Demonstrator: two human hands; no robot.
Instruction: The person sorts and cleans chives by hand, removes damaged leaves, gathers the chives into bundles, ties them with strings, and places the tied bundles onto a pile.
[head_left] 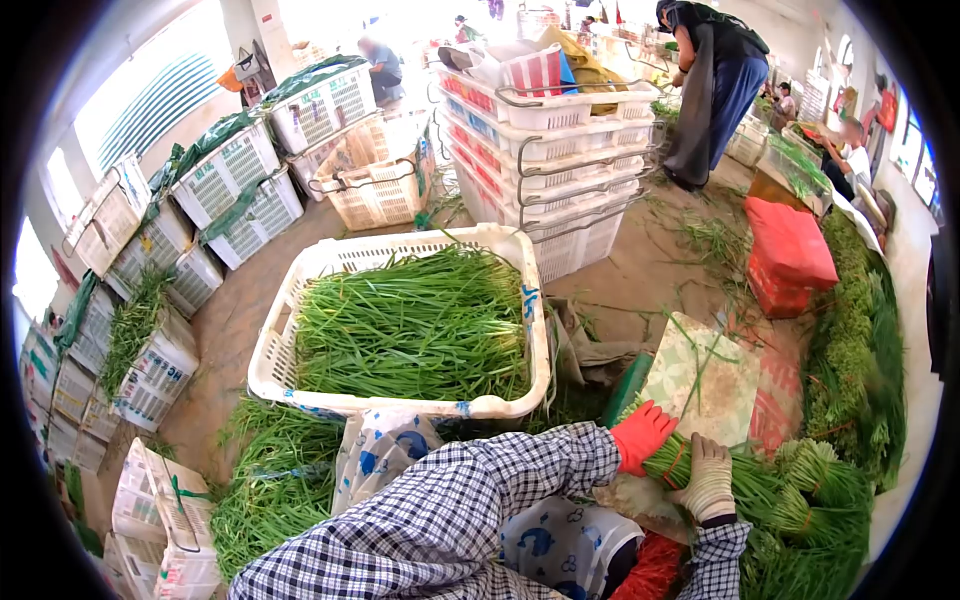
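My left hand (643, 437), in a red rubber glove, is closed around a bundle of long green chives (662, 463). A thin reddish band circles the bundle between my hands. My right hand (707, 473), in a pale knit glove, grips the same bundle on its other side; some of its fingers are hidden. Just beyond my hands lies a worn, pale patterned board (705, 375) with a few loose green blades on it. Several tied bundles of chives (815, 500) are heaped right beside my right hand.
A white crate (262, 370) full of chives stands ahead to my left, with loose chives (265, 500) below it. Behind it rise stacked white crates (590, 190). A red block-shaped package (790, 255) sits to the right. A person (715, 80) stands bent over farther back.
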